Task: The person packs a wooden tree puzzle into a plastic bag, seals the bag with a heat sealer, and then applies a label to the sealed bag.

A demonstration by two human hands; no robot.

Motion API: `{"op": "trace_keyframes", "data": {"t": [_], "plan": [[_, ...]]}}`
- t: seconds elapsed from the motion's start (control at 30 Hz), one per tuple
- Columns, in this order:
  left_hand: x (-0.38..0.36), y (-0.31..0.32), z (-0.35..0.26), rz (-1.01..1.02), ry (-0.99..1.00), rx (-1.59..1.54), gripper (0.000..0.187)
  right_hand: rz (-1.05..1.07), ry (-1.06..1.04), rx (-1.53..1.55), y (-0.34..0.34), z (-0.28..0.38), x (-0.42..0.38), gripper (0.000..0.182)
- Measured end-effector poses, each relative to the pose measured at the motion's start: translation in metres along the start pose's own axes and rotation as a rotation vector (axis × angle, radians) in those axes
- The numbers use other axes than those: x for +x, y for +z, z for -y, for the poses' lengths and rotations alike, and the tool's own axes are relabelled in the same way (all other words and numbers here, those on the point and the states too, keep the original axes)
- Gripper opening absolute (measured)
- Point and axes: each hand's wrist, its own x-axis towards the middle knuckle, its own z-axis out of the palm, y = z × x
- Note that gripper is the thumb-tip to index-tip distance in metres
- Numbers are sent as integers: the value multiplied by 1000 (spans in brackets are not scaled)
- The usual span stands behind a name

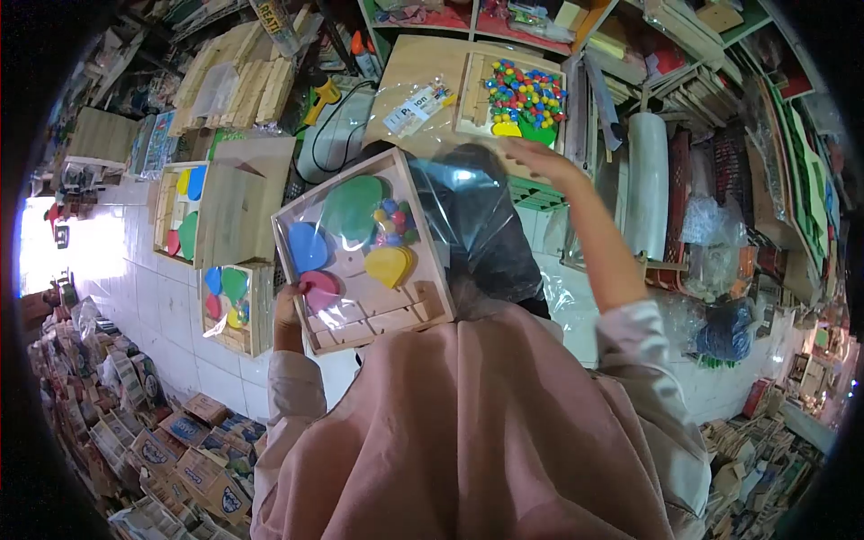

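My left hand (290,310) grips the left edge of a wooden tray (436,270) resting tilted over my lap. Inside that tray, under clear plastic, are a green shape (353,207), a blue one (308,245), a red one (320,292), a yellow one (387,266) and a small bag of coloured beads (392,221). My right hand (538,162) is raised with its fingers stretched out, just below a second wooden tray (469,85). Many coloured beads (529,94) fill this second tray, beside yellow and green pieces. Clear plastic lies across my dark-clothed legs.
A yellow and black tool (322,97) with a cable lies left of the low table (396,81). Similar filled trays (236,310) stand on the left. Shelves line the top, a white roll (646,184) stands at right, and cardboard boxes (211,477) are piled lower left.
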Motion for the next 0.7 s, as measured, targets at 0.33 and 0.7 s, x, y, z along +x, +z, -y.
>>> {"op": "trace_keyframes", "data": {"t": [0.33, 0.7], "plan": [[20, -3, 6, 111, 0, -191, 31, 135, -20, 708, -3, 24, 47, 11], [56, 132, -61, 382, -327, 91, 26, -355, 226, 988, -49, -123, -22, 16]]}}
